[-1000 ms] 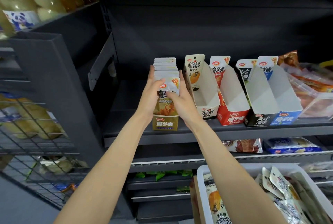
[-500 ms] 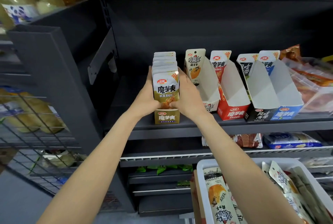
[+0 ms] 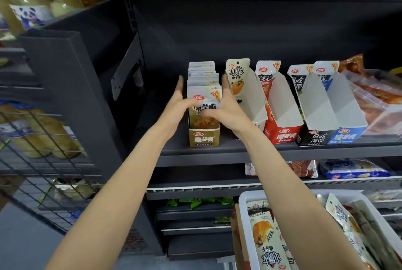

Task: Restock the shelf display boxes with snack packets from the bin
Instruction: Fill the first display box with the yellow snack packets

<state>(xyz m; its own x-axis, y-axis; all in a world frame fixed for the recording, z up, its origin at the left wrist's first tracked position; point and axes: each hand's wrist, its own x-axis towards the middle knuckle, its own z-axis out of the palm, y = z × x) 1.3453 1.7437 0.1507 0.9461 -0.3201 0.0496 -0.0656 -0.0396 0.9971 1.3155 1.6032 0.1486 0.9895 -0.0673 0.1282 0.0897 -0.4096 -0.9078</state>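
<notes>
A gold display box (image 3: 204, 138) stands at the left end of the dark shelf (image 3: 272, 151), packed with several upright snack packets (image 3: 203, 78). My left hand (image 3: 177, 104) lies flat along the stack's left side with its thumb on the front packet (image 3: 206, 117). My right hand (image 3: 229, 107) lies along the right side, fingers straight, thumb also on that front packet. To the right stand a cream box (image 3: 253, 104), a red box (image 3: 285, 126), a black box (image 3: 313, 130) and a blue box (image 3: 348, 126), whose insides show white. A white bin (image 3: 244, 206) at lower right holds more packets (image 3: 264, 237).
Wrapped snacks (image 3: 374, 100) lie at the shelf's right end. The shelf below carries flat packets (image 3: 350, 169). A wire rack (image 3: 43, 139) with bottled goods stands to the left, past a dark shelf upright (image 3: 71, 87).
Both hands have slid from the front packet's lower part up along the sides of the stack, fingers now stretched further back. The front packet stands seated in the gold box.
</notes>
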